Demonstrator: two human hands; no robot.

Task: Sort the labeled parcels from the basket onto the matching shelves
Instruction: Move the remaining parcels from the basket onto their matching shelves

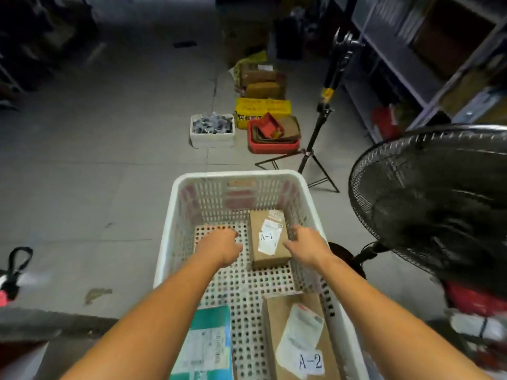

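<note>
Parcel "A-1" (270,239), a small brown carton with white labels, lay flat toward the far end of a white perforated basket (236,176) on the tiled floor (109,160). The person's left hand (220,246) hovered just beside the carton's left edge, fingers loosely bent and holding nothing. The right hand (308,246) reached in at its right edge, fingers spread and released; whether the thumb touched the cardboard could not be told. Nearer the camera, a larger brown parcel marked "A-2" (296,338) sat in the right corner and a teal parcel (208,344) in the left. A black floor fan (433,204) stood to the basket's right, with a tripod stand (315,138) and grey shelving (411,64) beyond.
</note>
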